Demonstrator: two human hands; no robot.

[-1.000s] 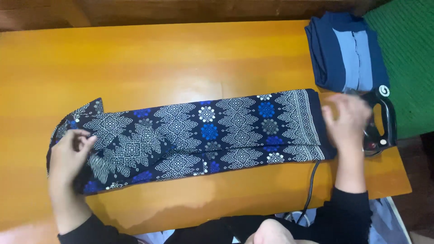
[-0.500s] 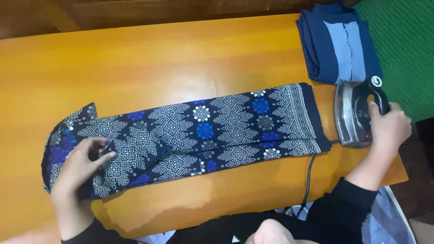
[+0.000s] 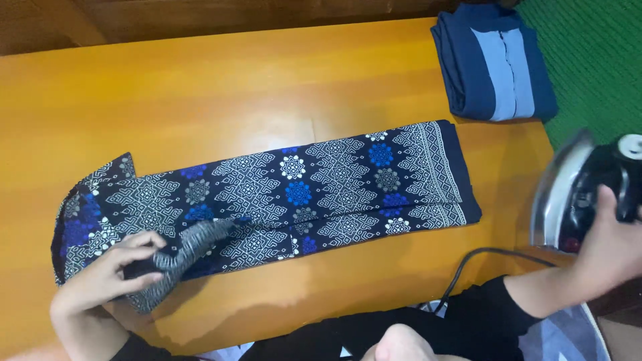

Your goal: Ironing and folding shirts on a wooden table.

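A long folded cloth (image 3: 301, 194), dark navy with white and blue geometric patterns, lies lengthwise across the orange wooden table (image 3: 234, 87). My left hand (image 3: 110, 274) grips a bunched fold of its near left end and lifts it slightly off the table. My right hand (image 3: 612, 251) holds the black handle of an electric iron (image 3: 572, 194), raised and tilted off the table's right edge with its shiny soleplate facing left. The iron's black cord (image 3: 468, 267) runs down toward my body.
A folded dark blue garment (image 3: 491, 63) with a light blue panel sits at the table's far right corner. A green textured mat (image 3: 595, 60) lies beyond the right edge. A dark wooden surface runs along the far side.
My right hand has lifted the iron off the table and swung it right, past the edge. My left hand has gathered the cloth's left end into a raised fold.
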